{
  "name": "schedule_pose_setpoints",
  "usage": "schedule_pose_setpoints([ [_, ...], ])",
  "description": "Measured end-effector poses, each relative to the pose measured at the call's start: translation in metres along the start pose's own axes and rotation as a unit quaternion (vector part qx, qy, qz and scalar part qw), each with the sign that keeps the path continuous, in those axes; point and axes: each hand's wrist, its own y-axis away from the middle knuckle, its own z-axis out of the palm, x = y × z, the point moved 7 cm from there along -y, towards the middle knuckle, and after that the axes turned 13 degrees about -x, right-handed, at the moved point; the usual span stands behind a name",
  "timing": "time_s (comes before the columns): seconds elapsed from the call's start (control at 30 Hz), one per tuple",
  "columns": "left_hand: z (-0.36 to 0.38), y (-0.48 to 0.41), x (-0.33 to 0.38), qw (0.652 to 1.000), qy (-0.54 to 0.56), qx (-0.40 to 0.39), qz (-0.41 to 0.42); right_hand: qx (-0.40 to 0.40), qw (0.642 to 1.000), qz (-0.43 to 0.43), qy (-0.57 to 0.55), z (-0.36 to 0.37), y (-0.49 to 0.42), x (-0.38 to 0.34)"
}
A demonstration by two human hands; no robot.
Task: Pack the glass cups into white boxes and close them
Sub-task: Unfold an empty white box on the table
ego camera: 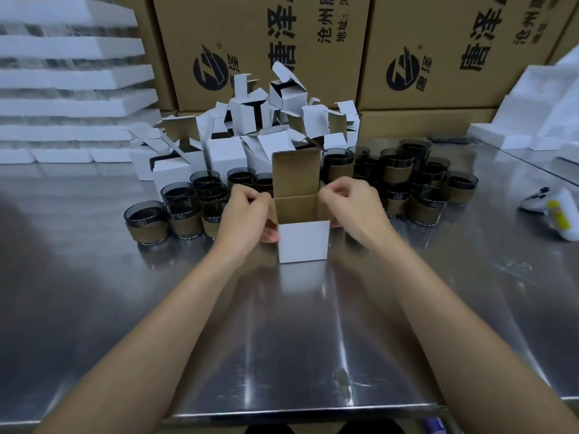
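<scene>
A small white box (303, 242) stands upright on the steel table (282, 339), its top open and its brown lid flap raised at the back. My left hand (244, 214) grips the box's left side flap, and my right hand (351, 208) pinches the right side flap. I cannot see inside the box. Dark glass cups with brown paper sleeves stand in two groups, one to the left (185, 211) and one to the right (416, 186). A heap of empty open white boxes (250, 133) lies behind them.
Big brown printed cartons (313, 48) form a wall at the back. White foam trays (69, 76) are stacked at the left, more white foam (532, 101) at the right. A white and yellow device (554, 211) lies at the right edge.
</scene>
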Motion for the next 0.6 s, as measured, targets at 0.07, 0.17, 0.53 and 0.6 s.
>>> schedule_pose_setpoints([
  [0.07, -0.006, 0.001, 0.004, 1.0, -0.016, 0.002, -0.006, 0.02, 0.997, 0.005, -0.07, -0.005, 0.002, 0.0],
  [0.17, -0.006, 0.001, 0.012, 0.99, -0.142, 0.002, 0.022, 0.003, 0.995, 0.038, -0.096, -0.002, 0.005, 0.002],
  [0.53, -0.003, 0.0, -0.005, 0.95, -0.283, -0.091, -0.092, 0.03, 0.958, 0.019, 0.284, 0.001, 0.004, -0.005],
  [0.6, -0.004, 0.002, -0.004, 0.953, -0.28, -0.078, -0.087, 0.068, 0.962, -0.023, 0.262, -0.003, 0.005, -0.012],
])
